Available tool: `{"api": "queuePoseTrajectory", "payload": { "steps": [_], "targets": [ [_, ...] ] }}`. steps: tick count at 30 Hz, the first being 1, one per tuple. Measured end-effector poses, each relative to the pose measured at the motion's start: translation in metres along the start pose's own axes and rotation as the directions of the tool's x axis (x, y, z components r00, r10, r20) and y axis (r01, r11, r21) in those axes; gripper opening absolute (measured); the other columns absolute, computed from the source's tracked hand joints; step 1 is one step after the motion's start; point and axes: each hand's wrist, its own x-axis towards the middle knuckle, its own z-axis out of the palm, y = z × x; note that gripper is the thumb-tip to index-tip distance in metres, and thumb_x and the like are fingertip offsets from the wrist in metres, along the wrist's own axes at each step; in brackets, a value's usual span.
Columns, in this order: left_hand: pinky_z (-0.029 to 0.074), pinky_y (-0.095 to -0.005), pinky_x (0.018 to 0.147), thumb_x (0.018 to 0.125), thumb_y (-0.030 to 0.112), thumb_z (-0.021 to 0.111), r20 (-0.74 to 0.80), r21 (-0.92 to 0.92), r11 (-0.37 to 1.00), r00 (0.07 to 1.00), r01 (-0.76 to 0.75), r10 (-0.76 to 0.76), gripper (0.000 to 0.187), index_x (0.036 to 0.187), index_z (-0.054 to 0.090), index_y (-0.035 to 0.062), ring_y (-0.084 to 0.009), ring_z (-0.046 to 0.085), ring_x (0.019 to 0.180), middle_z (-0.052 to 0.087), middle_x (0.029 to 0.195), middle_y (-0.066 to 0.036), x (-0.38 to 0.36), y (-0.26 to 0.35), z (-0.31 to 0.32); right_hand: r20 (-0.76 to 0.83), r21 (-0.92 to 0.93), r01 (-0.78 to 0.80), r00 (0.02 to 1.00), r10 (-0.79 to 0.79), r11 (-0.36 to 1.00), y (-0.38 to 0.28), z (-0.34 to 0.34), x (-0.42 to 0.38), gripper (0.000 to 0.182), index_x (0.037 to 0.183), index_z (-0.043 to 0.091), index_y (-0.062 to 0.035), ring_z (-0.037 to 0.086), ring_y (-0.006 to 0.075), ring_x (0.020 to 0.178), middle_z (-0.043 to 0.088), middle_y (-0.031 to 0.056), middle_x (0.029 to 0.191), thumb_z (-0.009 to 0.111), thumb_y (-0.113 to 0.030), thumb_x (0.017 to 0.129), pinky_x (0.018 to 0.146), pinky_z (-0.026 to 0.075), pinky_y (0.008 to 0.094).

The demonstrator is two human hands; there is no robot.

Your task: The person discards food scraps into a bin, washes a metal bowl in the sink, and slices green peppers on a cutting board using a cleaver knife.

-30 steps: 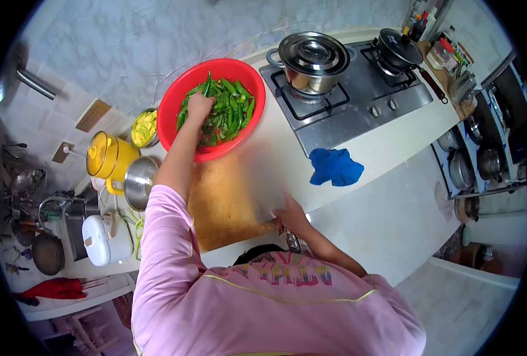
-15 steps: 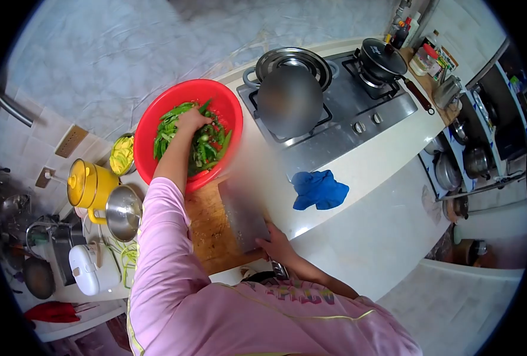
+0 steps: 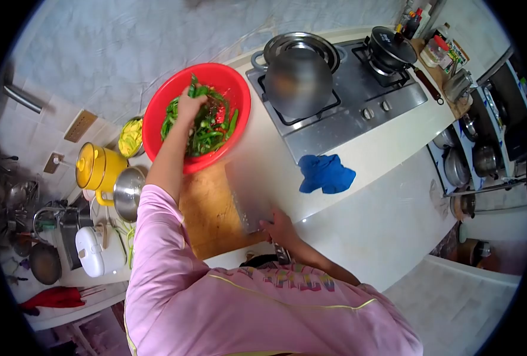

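Note:
My left hand (image 3: 190,108) is in the red basin (image 3: 244,98), its fingers closed round some sliced green peppers (image 3: 193,89) that stick up past the fingertips. More green peppers (image 3: 207,141), with a few red bits, lie below it in the basin. Down by my body, my right hand (image 3: 280,228) grips the handle of a cleaver (image 3: 248,216). Its broad blade is partly blurred and lies over the right side of the wooden cutting board (image 3: 207,207), at the basin's near side.
A blue cloth (image 3: 327,174) lies on the counter right of the cleaver. Beyond it is the gas stove (image 3: 346,113) with a covered pan (image 3: 391,50) and a blurred round area. A steel bowl (image 3: 128,193), yellow pot (image 3: 100,169) and bowl of yellow slices (image 3: 130,137) stand left.
The view has shifted, so the counter sits higher in it. My left hand has moved slightly left within the basin, with green peppers showing above its fingers. My right hand keeps the cleaver.

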Motion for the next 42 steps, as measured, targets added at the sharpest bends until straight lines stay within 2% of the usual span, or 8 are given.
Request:
{"api": "queuePoseTrajectory", "payload": {
  "steps": [2, 5, 13, 18, 23, 27, 37, 42],
  "targets": [
    [0.049, -0.0336, 0.081, 0.065, 0.014, 0.072, 0.096, -0.369, 0.921, 0.991, 0.125, -0.095, 0.053, 0.115, 0.055, 0.0044, -0.0234, 0.063, 0.084, 0.065, 0.096, -0.016, -0.003, 0.002, -0.020, -0.026, -0.015, 0.005, 1.000, -0.005, 1.000, -0.001, 0.001, -0.001, 0.026, 0.104, 0.045, 0.0015, 0.053, 0.0159, 0.041, 0.057, 0.0114, 0.066, 0.057, -0.009, 0.083, 0.039, 0.043, 0.0308],
    [0.048, -0.0349, 0.085, 0.064, 0.016, 0.073, 0.056, 0.604, 0.779, 0.984, -0.170, 0.171, 0.059, 0.119, 0.054, 0.0044, -0.0282, 0.063, 0.090, 0.064, 0.098, -0.019, -0.028, -0.002, -0.034, -0.014, -0.015, 0.012, 1.000, -0.012, 1.000, -0.008, 0.002, -0.001, 0.028, 0.106, 0.045, 0.0007, 0.053, 0.0159, 0.042, 0.058, 0.0109, 0.067, 0.057, -0.008, 0.082, 0.039, 0.043, 0.0308],
    [0.047, -0.0313, 0.081, 0.070, 0.016, 0.069, -0.031, 0.215, 0.900, 0.918, -0.380, 0.395, 0.050, 0.118, 0.054, 0.0108, -0.0221, 0.062, 0.090, 0.065, 0.098, -0.011, -0.104, 0.016, -0.076, -0.058, -0.270, 0.365, 0.918, -0.393, 0.891, 0.022, 0.001, 0.014, 0.031, 0.110, 0.048, -0.0008, 0.051, 0.0157, 0.043, 0.057, 0.0081, 0.070, 0.056, -0.004, 0.081, 0.041, 0.042, 0.0294],
    [0.044, -0.0324, 0.088, 0.073, 0.013, 0.067, -0.051, 0.420, 0.765, 0.828, -0.489, 0.558, 0.046, 0.117, 0.055, 0.0095, -0.0258, 0.058, 0.101, 0.060, 0.109, -0.012, -0.230, 0.012, -0.100, -0.097, 0.038, 0.044, 0.995, -0.040, 0.998, 0.013, 0.005, 0.005, 0.027, 0.108, 0.048, -0.0019, 0.051, 0.0142, 0.043, 0.057, 0.0065, 0.072, 0.057, -0.001, 0.082, 0.041, 0.043, 0.0274],
    [0.044, -0.0358, 0.090, 0.072, 0.010, 0.066, -0.100, 0.456, 0.849, 0.933, -0.265, 0.345, 0.045, 0.115, 0.056, 0.0064, -0.0303, 0.057, 0.101, 0.058, 0.108, -0.017, -0.308, -0.040, -0.123, -0.032, 0.207, 0.051, 0.998, -0.046, 0.977, 0.010, 0.000, 0.001, 0.023, 0.104, 0.046, -0.0035, 0.049, 0.0123, 0.040, 0.054, 0.0049, 0.069, 0.057, -0.001, 0.083, 0.036, 0.041, 0.0268],
    [0.044, -0.0291, 0.088, 0.076, 0.006, 0.064, -0.337, 0.025, 1.000, 0.942, 0.007, 0.002, 0.045, 0.119, 0.052, 0.0052, -0.0176, 0.059, 0.099, 0.060, 0.110, -0.010, -0.342, -0.072, -0.153, -0.156, 0.224, 0.133, 0.983, -0.099, 0.966, 0.012, -0.016, -0.019, 0.020, 0.100, 0.045, -0.0047, 0.047, 0.0115, 0.039, 0.055, 0.0047, 0.070, 0.057, -0.003, 0.085, 0.033, 0.040, 0.0262],
    [0.045, -0.0253, 0.083, 0.077, 0.000, 0.063, -0.364, -0.079, 0.992, 0.929, -0.098, 0.063, 0.046, 0.120, 0.049, 0.0037, -0.0122, 0.058, 0.093, 0.061, 0.103, -0.006, -0.361, -0.095, -0.166, -0.227, 0.075, 0.142, 0.966, -0.122, 0.987, 0.032, 0.012, -0.028, 0.020, 0.101, 0.044, -0.0034, 0.048, 0.0134, 0.039, 0.056, 0.0076, 0.071, 0.057, -0.005, 0.086, 0.033, 0.038, 0.0266],
    [0.046, -0.0255, 0.083, 0.077, 0.001, 0.064, -0.390, -0.150, 0.981, 0.919, -0.120, 0.052, 0.045, 0.120, 0.050, 0.0039, -0.0123, 0.058, 0.093, 0.061, 0.103, -0.006, -0.364, -0.100, -0.174, -0.043, -0.297, 0.166, 0.981, -0.187, 0.940, 0.030, 0.087, -0.013, 0.022, 0.104, 0.046, -0.0005, 0.050, 0.0136, 0.039, 0.055, 0.0068, 0.065, 0.057, -0.005, 0.085, 0.034, 0.038, 0.0274]
  ]
}}
